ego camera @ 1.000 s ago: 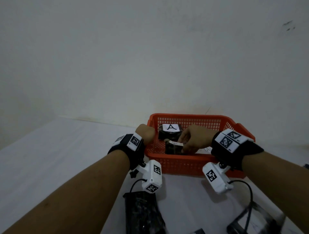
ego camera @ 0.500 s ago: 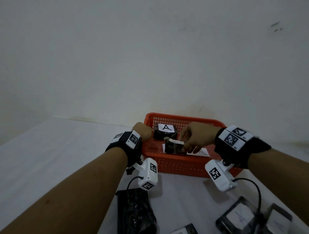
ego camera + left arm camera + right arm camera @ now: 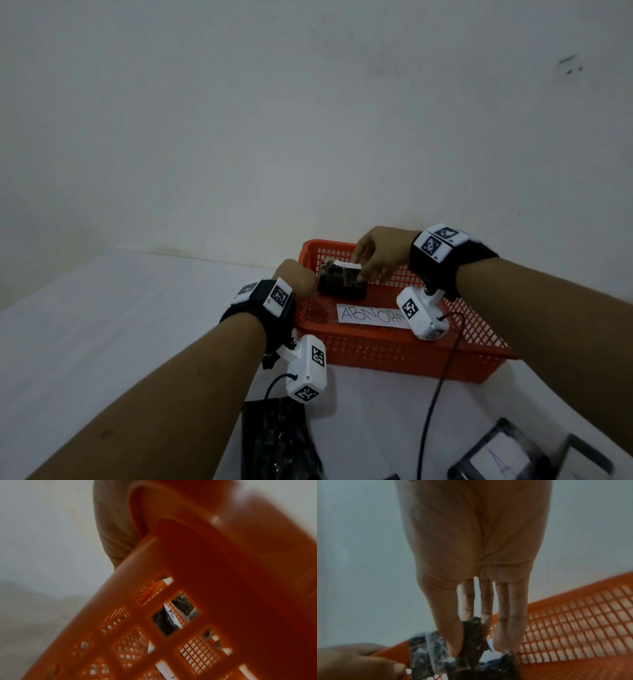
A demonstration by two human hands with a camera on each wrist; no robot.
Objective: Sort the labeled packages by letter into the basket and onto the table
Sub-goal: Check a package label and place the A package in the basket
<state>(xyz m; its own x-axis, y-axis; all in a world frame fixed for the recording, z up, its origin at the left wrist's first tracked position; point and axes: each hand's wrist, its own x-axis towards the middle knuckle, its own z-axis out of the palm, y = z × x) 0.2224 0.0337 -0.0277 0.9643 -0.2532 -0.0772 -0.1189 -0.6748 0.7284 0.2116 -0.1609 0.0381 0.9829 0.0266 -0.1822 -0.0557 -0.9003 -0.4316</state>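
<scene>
An orange mesh basket [image 3: 394,353] stands on the white table, with a paper strip reading "ABNORM" [image 3: 370,314] on its floor. My left hand [image 3: 296,279] grips the basket's left rim; in the left wrist view the palm [image 3: 116,534] sits against the orange wall [image 3: 223,588]. My right hand [image 3: 359,274] pinches a dark wrapped package [image 3: 337,274] with a white label, low over the basket's back left corner. Thumb and fingers [image 3: 503,628] close on that package [image 3: 472,632]. Another dark package [image 3: 342,293] lies right beneath it.
On the table in front of the basket lie a dark package [image 3: 277,442], a package with an A label [image 3: 496,460] and one more at the right edge [image 3: 587,459]. A black cable [image 3: 435,394] hangs from the right wrist camera. A pale wall stands close behind.
My right hand has carried the package back and left over the A-labelled package, which it now hides. The left hand stays on the rim. The head view has tipped down.
</scene>
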